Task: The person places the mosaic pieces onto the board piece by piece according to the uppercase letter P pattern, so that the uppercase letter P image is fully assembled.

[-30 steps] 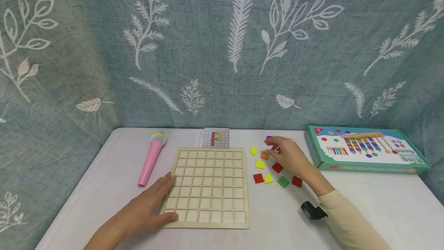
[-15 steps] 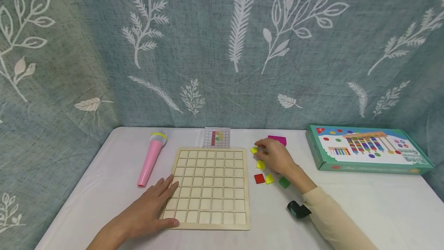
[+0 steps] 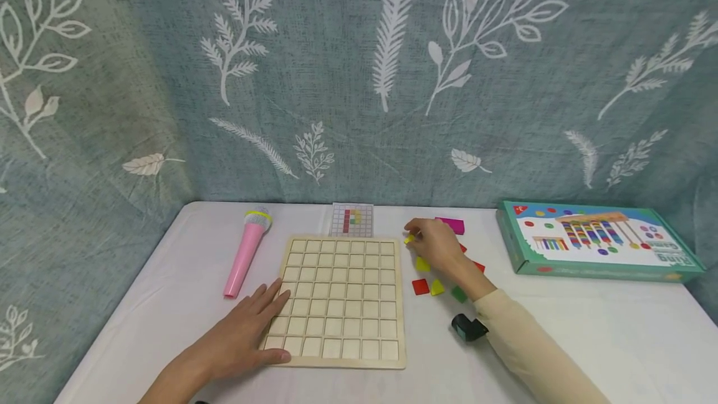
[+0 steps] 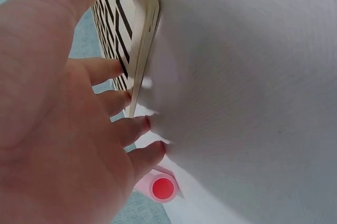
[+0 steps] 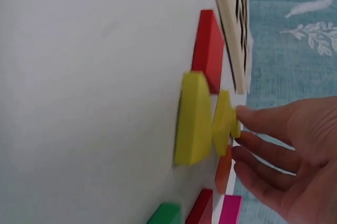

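My left hand point(image 3: 241, 329) lies spread over the left edge of a wooden grid board point(image 3: 336, 310). Its thumb reaches the board's near-left corner, and in the left wrist view the fingertips line the board's side. Beyond the board's far-right corner, my right hand point(image 3: 440, 245) pinches a small yellow tile point(image 5: 235, 124) between thumb and fingertips. Close by in the right wrist view are another yellow tile point(image 5: 222, 124), an orange tile point(image 5: 224, 171), a larger-looking yellow tile point(image 5: 192, 121) and a red tile point(image 5: 209, 50). The right hand and forearm partly cover the tiles in the head view.
A green tile point(image 3: 459, 293) and a magenta block point(image 3: 451, 225) lie around the right hand. A coloured pattern card point(image 3: 364, 223) stands behind the board. To the left is a pink toy microphone point(image 3: 245, 254); a green toy box point(image 3: 603, 239) sits at the back right.
My right hand has moved left from above the orange tile and magenta block to the far yellow tile, and its fingers have closed on it. The left hand stays on the board.
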### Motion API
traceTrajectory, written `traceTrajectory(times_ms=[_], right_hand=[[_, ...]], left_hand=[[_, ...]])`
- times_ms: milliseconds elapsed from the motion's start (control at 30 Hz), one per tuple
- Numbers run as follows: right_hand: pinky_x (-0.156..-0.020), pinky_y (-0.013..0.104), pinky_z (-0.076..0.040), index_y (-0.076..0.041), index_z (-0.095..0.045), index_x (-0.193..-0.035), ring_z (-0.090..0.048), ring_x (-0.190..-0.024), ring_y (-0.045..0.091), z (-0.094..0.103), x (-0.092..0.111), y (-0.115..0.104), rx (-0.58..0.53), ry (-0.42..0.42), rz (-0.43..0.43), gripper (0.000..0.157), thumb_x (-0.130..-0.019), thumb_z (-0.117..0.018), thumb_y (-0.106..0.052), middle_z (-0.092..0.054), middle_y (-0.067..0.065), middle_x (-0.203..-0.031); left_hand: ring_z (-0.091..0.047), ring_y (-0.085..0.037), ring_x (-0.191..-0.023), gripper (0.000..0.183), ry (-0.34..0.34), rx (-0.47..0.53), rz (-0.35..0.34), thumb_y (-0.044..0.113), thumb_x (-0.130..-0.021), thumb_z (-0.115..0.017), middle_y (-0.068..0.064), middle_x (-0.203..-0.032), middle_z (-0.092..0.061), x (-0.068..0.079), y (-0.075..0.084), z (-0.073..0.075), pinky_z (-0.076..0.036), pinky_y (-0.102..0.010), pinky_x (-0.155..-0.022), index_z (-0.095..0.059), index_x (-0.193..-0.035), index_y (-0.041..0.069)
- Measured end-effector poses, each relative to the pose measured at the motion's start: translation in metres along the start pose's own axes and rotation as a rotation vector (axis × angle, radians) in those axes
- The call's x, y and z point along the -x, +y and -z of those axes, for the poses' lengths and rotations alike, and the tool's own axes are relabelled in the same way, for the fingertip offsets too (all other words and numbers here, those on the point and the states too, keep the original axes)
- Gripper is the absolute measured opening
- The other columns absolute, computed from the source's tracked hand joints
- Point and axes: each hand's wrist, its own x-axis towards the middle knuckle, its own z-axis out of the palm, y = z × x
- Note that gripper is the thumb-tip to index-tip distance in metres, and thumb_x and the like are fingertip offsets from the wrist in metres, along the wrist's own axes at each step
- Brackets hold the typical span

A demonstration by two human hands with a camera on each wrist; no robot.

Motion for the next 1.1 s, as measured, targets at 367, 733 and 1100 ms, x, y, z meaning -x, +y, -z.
traceTrajectory(times_ms=[367, 733, 1100], right_hand=[[-0.077, 0.034, -0.058, 0.001, -0.071, -0.108, -0.068, -0.087, 0.022, -0.001, -0.007, -0.009, -0.076, -0.005, 0.006, 0.024, -0.084, -0.069, 0.008, -0.070, 0.011, -0.096], [-0.074, 0.030, -0.058, 0.002, -0.071, -0.106, -0.069, -0.084, 0.021, -0.004, -0.007, -0.038, -0.232, -0.018, 0.106, 0.021, -0.085, -0.071, 0.004, -0.071, 0.010, -0.095], [-0.075, 0.024, -0.055, 0.000, -0.072, -0.104, -0.068, -0.083, 0.018, -0.026, -0.010, -0.058, -0.302, -0.109, 0.232, 0.019, -0.084, -0.072, 0.004, -0.072, 0.007, -0.090]], left_hand=[[-0.023, -0.050, -0.142, 0.098, 0.014, 0.014, -0.003, 0.060, -0.080, -0.069, -0.023, -0.158, -0.024, 0.001, -0.001, -0.003, -0.024, -0.063, -0.111, -0.036, -0.149, -0.001], [-0.022, -0.050, -0.142, 0.097, 0.023, 0.027, 0.001, 0.057, -0.079, -0.072, -0.023, -0.158, -0.025, 0.000, -0.002, -0.005, -0.023, -0.064, -0.111, -0.037, -0.148, -0.002], [-0.022, -0.051, -0.141, 0.098, 0.044, 0.039, -0.006, 0.056, -0.078, -0.072, -0.024, -0.157, -0.025, 0.000, -0.002, -0.008, -0.023, -0.065, -0.110, -0.037, -0.148, -0.002]])
